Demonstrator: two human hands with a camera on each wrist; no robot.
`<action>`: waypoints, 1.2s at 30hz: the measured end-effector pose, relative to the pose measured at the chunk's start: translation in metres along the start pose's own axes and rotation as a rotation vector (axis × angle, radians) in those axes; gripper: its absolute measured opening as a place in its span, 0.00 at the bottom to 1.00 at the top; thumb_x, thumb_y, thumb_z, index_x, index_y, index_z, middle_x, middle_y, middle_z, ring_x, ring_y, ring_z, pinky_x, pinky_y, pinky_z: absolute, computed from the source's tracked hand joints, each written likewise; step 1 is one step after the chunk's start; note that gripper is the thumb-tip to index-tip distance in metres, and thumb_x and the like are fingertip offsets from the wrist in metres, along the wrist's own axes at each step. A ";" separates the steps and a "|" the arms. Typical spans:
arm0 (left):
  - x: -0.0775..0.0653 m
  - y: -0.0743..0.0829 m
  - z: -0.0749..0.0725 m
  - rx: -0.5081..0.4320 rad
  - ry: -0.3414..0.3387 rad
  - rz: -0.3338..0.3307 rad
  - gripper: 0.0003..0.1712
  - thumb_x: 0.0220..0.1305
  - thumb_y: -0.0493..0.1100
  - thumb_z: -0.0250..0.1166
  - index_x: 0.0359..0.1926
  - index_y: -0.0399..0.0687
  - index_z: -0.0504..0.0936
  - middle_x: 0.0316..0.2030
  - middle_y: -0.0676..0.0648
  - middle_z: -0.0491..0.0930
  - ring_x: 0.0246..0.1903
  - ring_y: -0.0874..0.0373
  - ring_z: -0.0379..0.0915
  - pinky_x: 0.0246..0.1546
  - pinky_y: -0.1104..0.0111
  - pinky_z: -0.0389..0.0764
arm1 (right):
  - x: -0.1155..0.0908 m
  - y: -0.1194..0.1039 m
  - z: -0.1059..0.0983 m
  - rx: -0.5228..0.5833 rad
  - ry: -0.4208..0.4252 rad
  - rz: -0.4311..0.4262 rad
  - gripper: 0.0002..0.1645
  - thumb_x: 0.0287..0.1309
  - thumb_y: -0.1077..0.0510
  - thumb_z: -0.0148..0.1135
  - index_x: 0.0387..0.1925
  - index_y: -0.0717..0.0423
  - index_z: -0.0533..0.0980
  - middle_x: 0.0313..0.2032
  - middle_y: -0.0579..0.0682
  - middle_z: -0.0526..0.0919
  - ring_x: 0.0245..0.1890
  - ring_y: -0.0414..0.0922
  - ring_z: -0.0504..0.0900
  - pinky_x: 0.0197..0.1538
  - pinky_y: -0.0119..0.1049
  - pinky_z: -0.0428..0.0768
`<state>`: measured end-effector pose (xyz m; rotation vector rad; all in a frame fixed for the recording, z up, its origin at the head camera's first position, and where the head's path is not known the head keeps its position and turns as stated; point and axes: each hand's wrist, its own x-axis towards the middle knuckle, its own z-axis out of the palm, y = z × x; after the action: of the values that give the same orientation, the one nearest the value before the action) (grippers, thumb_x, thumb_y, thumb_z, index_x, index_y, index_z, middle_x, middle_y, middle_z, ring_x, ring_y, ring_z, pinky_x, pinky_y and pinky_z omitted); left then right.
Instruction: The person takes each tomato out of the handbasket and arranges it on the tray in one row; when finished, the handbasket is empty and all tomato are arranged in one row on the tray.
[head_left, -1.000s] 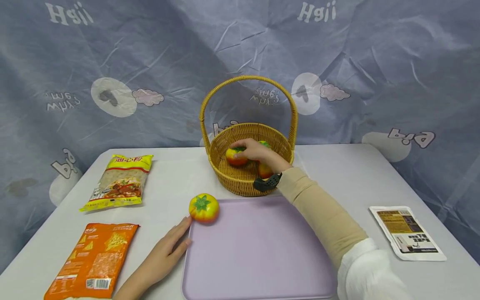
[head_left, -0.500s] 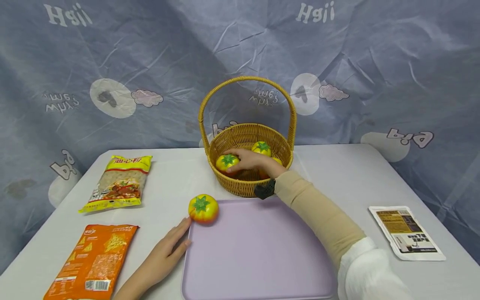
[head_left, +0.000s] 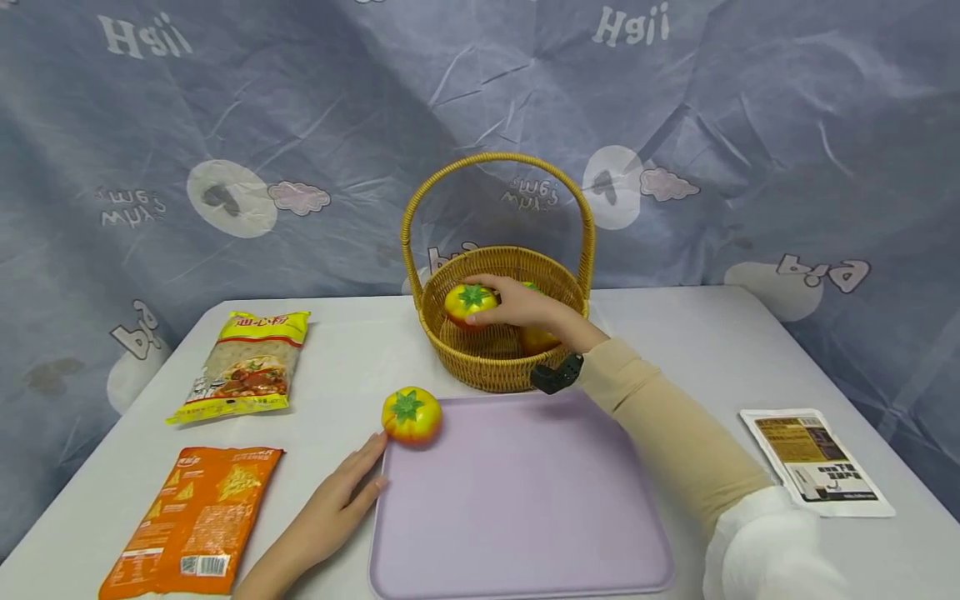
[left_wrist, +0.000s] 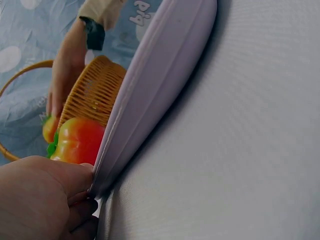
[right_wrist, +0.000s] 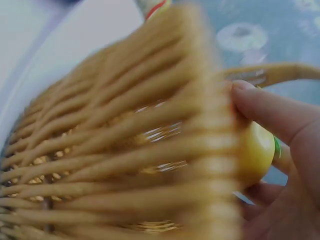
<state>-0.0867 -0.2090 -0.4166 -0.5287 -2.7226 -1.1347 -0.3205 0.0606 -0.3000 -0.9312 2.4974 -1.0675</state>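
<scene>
My right hand (head_left: 517, 304) grips a yellow-red tomato (head_left: 471, 305) inside the wicker basket (head_left: 480, 373), thumb and fingers on either side of its green top. In the right wrist view the basket's wall hides part of this tomato (right_wrist: 257, 155). More tomatoes (head_left: 536, 340) lie behind and under that hand, partly covered. My left hand (head_left: 330, 512) rests at the left edge of the lilac tray (head_left: 517, 500), fingers extended and touching its rim. Right at its fingertips, another tomato (head_left: 412, 416) sits on the tray's back left corner.
On the left lie a yellow-topped pasta bag (head_left: 247, 367) and an orange chip bag (head_left: 195, 521). A flat white and brown packet (head_left: 817, 462) lies on the right. The basket's tall handle (head_left: 497, 156) arches over the right hand, and a patterned cloth (head_left: 315, 100) hangs behind the table.
Within the basket, the right hand shifts the tomato toward the front left, then back up and slightly right. The left hand and the tomato on the tray stay in place.
</scene>
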 end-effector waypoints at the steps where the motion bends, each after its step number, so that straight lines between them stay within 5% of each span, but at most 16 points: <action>1: 0.000 0.000 0.000 0.002 0.000 0.000 0.30 0.67 0.39 0.58 0.66 0.35 0.62 0.65 0.39 0.60 0.65 0.46 0.53 0.62 0.80 0.42 | -0.005 -0.003 -0.002 0.012 0.020 -0.007 0.42 0.56 0.51 0.66 0.69 0.52 0.59 0.56 0.55 0.70 0.50 0.49 0.71 0.53 0.43 0.71; 10: 0.003 -0.001 -0.006 0.013 -0.007 -0.022 0.30 0.67 0.40 0.57 0.67 0.36 0.62 0.66 0.39 0.59 0.65 0.46 0.53 0.63 0.76 0.43 | -0.070 -0.029 0.009 0.226 0.116 -0.137 0.40 0.56 0.57 0.67 0.68 0.49 0.61 0.57 0.53 0.68 0.51 0.49 0.72 0.53 0.39 0.74; 17: 0.004 0.000 -0.005 0.007 -0.009 -0.020 0.30 0.67 0.40 0.57 0.67 0.37 0.62 0.66 0.40 0.59 0.65 0.47 0.53 0.64 0.70 0.46 | -0.108 -0.033 0.039 0.467 0.028 -0.250 0.41 0.55 0.63 0.66 0.67 0.57 0.59 0.62 0.54 0.63 0.56 0.49 0.69 0.51 0.42 0.76; 26: 0.003 0.000 -0.003 -0.002 0.009 -0.015 0.30 0.66 0.38 0.58 0.67 0.36 0.62 0.65 0.39 0.60 0.64 0.46 0.54 0.62 0.79 0.43 | -0.113 0.000 0.082 0.377 -0.042 -0.112 0.39 0.53 0.58 0.69 0.65 0.54 0.62 0.60 0.52 0.66 0.57 0.46 0.69 0.54 0.36 0.73; 32: 0.004 -0.001 0.001 -0.007 0.011 -0.013 0.30 0.66 0.38 0.58 0.67 0.37 0.62 0.65 0.39 0.60 0.65 0.47 0.54 0.64 0.74 0.44 | -0.110 0.010 0.096 0.232 0.022 -0.081 0.41 0.53 0.53 0.69 0.65 0.57 0.62 0.59 0.53 0.68 0.56 0.46 0.71 0.53 0.36 0.74; 36: 0.004 -0.002 0.002 -0.008 0.012 -0.017 0.30 0.66 0.38 0.58 0.67 0.38 0.62 0.65 0.40 0.60 0.65 0.47 0.54 0.64 0.74 0.45 | -0.109 0.010 0.099 0.228 0.048 -0.064 0.41 0.53 0.54 0.69 0.64 0.62 0.62 0.59 0.57 0.68 0.58 0.49 0.69 0.54 0.35 0.72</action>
<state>-0.0906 -0.2079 -0.4178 -0.4988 -2.7182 -1.1498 -0.1959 0.0832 -0.3761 -0.9331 2.3332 -1.3758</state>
